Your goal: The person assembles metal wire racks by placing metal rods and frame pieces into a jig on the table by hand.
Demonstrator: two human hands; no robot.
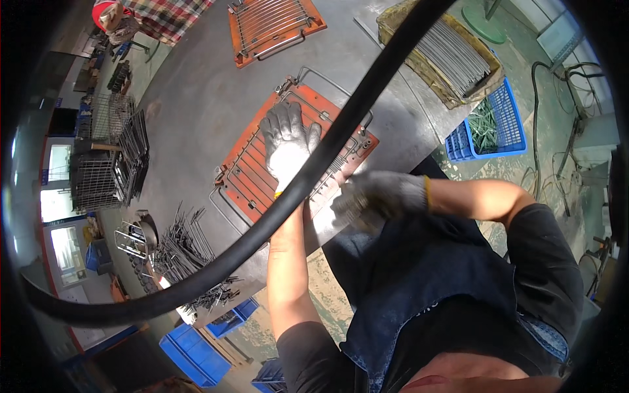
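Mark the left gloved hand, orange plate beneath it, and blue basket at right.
Left gloved hand [287,139]: head view, glove's back.
Orange plate [314,103]: head view, far part.
Blue basket [513,122]: head view, right wall.

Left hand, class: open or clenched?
Open: the left hand has its fingers extended over the orange board, not curled into a fist.

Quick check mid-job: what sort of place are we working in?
Probably a metalworking shop: a broad grey worktable, a bundle of thin metal rods and a pile of bent wires suggest it.
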